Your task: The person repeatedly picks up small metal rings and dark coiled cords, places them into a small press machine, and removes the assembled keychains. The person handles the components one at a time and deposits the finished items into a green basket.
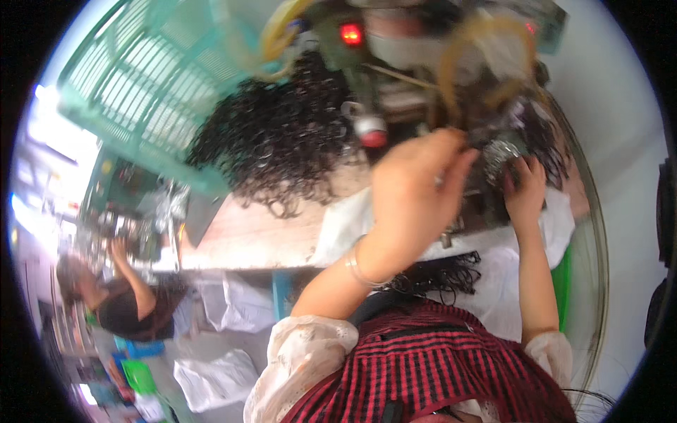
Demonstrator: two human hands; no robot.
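Note:
My left hand (pixel 421 185), with a bracelet at the wrist, is raised in front of the machine (pixel 405 95). Its fingers are pinched together and blurred; whatever they hold is too small to name. To its right, my right hand (pixel 525 192) has curled fingers at the edge of a heap of small shiny silver metal pieces (pixel 502 154). What lies between those fingertips is hidden. Black curly, ring-like pieces (pixel 546 144) sit just beyond the right hand. A larger pile of the same black pieces (pixel 282 134) covers the table left of the machine.
A green plastic basket (pixel 151 84) leans behind the pile at the left. The wooden table (pixel 264 236) carries a white cloth (pixel 345 222) along its front. A red lamp (pixel 350 33) glows on the machine. Another person (pixel 134 299) works at the far left. White sacks (pixel 215 381) lie below.

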